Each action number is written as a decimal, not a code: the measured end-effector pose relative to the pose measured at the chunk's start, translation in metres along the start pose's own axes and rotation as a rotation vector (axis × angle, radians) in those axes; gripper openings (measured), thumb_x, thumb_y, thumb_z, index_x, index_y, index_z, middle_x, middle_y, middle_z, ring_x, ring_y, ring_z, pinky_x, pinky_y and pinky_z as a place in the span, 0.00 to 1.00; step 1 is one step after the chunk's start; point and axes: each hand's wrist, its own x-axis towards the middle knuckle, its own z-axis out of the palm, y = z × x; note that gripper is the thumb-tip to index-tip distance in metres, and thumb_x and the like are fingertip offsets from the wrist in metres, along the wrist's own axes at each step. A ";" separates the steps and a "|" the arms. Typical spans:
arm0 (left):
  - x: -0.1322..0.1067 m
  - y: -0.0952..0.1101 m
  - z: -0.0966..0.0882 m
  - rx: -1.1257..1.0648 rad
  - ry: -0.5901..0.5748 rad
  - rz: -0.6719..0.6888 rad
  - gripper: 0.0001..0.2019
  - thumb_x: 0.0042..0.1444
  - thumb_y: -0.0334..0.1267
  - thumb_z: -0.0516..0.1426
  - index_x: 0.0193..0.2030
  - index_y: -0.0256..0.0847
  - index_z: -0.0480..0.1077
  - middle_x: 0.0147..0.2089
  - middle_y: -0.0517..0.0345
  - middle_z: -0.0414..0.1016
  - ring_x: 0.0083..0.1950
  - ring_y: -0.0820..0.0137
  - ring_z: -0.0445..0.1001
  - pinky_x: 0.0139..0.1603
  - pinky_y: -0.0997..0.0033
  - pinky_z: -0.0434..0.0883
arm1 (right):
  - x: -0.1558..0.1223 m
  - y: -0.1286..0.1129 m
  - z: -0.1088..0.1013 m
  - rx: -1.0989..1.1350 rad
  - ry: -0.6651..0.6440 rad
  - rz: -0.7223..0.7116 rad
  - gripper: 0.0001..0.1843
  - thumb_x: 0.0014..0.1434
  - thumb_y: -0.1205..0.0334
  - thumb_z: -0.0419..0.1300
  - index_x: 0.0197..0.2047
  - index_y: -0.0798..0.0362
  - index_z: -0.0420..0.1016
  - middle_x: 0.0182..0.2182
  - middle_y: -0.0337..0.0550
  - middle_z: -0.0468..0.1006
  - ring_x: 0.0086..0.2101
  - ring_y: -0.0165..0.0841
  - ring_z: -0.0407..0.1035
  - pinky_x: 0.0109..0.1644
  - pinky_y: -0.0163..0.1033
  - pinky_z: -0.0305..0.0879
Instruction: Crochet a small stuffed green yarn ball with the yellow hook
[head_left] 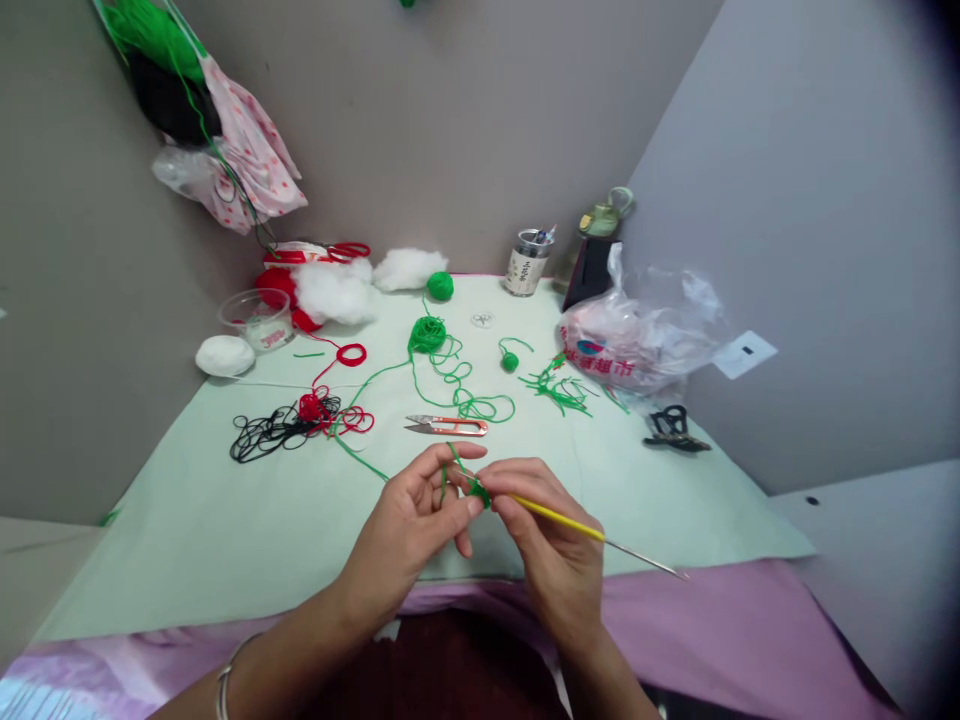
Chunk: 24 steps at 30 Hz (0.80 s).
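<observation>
My left hand (420,520) pinches a small green crochet piece (480,491) between thumb and fingers, with green yarn looped over its raised index finger. My right hand (559,540) grips a crochet hook (559,515) by its yellow handle. One metal end of the hook reaches into the green piece; the other points down to the right. From my left hand the yarn runs back to a loose green yarn ball (428,335). Just beyond my hands lie orange-handled thread snips (448,426).
Black yarn (270,432) and a red yarn ring (351,355) lie left, near a clear tub (262,322) and white stuffing (337,290). Green yarn scraps (559,388), a plastic bag (630,335) and a black hair clip (675,430) are right. A pen can (527,264) stands behind.
</observation>
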 end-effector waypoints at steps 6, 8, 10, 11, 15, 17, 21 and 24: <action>-0.003 0.001 0.002 -0.006 0.022 -0.013 0.20 0.55 0.41 0.70 0.54 0.42 0.77 0.36 0.61 0.71 0.27 0.77 0.67 0.26 0.76 0.65 | -0.002 0.007 0.004 0.249 0.052 0.058 0.09 0.68 0.63 0.63 0.43 0.42 0.86 0.39 0.43 0.81 0.36 0.35 0.74 0.40 0.41 0.72; -0.005 0.001 0.000 -0.006 0.021 -0.010 0.19 0.56 0.40 0.70 0.54 0.43 0.77 0.36 0.61 0.71 0.27 0.78 0.67 0.27 0.76 0.67 | -0.001 0.007 0.006 0.345 0.066 0.115 0.07 0.68 0.61 0.63 0.41 0.45 0.85 0.38 0.43 0.81 0.31 0.32 0.72 0.36 0.40 0.70; -0.006 0.001 -0.002 -0.006 0.019 0.000 0.17 0.58 0.40 0.69 0.54 0.44 0.78 0.37 0.62 0.72 0.26 0.79 0.67 0.28 0.76 0.68 | 0.002 0.006 0.008 0.408 0.074 0.164 0.07 0.67 0.59 0.64 0.39 0.47 0.84 0.37 0.43 0.80 0.28 0.30 0.71 0.35 0.39 0.69; -0.007 0.001 -0.003 -0.005 0.021 0.004 0.17 0.58 0.40 0.68 0.54 0.45 0.78 0.37 0.63 0.71 0.26 0.79 0.68 0.29 0.76 0.68 | 0.002 0.005 0.009 0.429 0.074 0.179 0.07 0.67 0.58 0.64 0.38 0.48 0.84 0.36 0.42 0.80 0.27 0.29 0.71 0.35 0.39 0.69; -0.007 0.002 -0.006 -0.006 0.034 0.017 0.14 0.59 0.40 0.68 0.52 0.46 0.79 0.38 0.63 0.70 0.27 0.80 0.70 0.30 0.76 0.69 | 0.004 0.004 0.009 0.489 0.048 0.194 0.10 0.70 0.57 0.61 0.38 0.49 0.81 0.36 0.41 0.80 0.26 0.27 0.71 0.35 0.38 0.69; -0.007 0.002 -0.006 -0.014 0.028 0.014 0.14 0.59 0.40 0.68 0.52 0.46 0.79 0.38 0.63 0.70 0.27 0.79 0.71 0.30 0.76 0.69 | 0.004 0.005 0.007 0.488 0.023 0.179 0.10 0.71 0.57 0.59 0.39 0.48 0.80 0.36 0.41 0.79 0.27 0.28 0.72 0.35 0.37 0.70; -0.007 0.002 -0.007 0.005 0.025 0.019 0.14 0.60 0.41 0.67 0.53 0.45 0.79 0.37 0.63 0.70 0.28 0.78 0.71 0.30 0.76 0.69 | 0.000 0.003 0.002 0.332 -0.029 0.087 0.11 0.74 0.61 0.55 0.43 0.47 0.80 0.39 0.41 0.79 0.30 0.29 0.74 0.37 0.39 0.71; -0.008 0.003 -0.008 0.056 0.045 0.033 0.14 0.60 0.40 0.67 0.53 0.45 0.79 0.38 0.63 0.70 0.27 0.79 0.71 0.31 0.76 0.69 | -0.004 -0.004 0.000 0.097 -0.056 -0.047 0.12 0.74 0.65 0.53 0.45 0.46 0.79 0.40 0.42 0.79 0.36 0.32 0.75 0.42 0.41 0.72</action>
